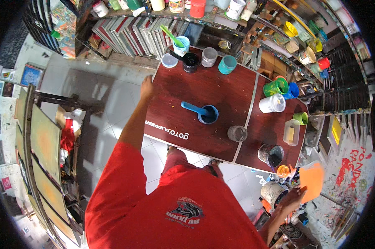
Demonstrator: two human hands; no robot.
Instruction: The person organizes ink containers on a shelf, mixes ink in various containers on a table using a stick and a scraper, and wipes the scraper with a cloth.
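Observation:
My right hand (293, 198) is closed on a flat orange sheet (312, 181), held off the table's right front corner. The sheet looks stiff; its exact kind is unclear. My left hand (146, 88) is at the left edge of the dark red table (175, 95); its fingers are too small and partly hidden to read. On the table, a blue cup (208, 119) of dark paint has a blue-handled tool (190, 108) leaning in it. Near the right hand stand a clear tub (263, 153) with dark contents and a small orange cup (283, 171).
Paint tubs line the table's back, among them a teal cup (227, 64) and a black-filled jar (190, 62). A white tub (273, 103) and a clear box (292, 133) stand to the right. Framed screens (129, 37) fill the back shelf; a rack of panels (46, 137) stands left.

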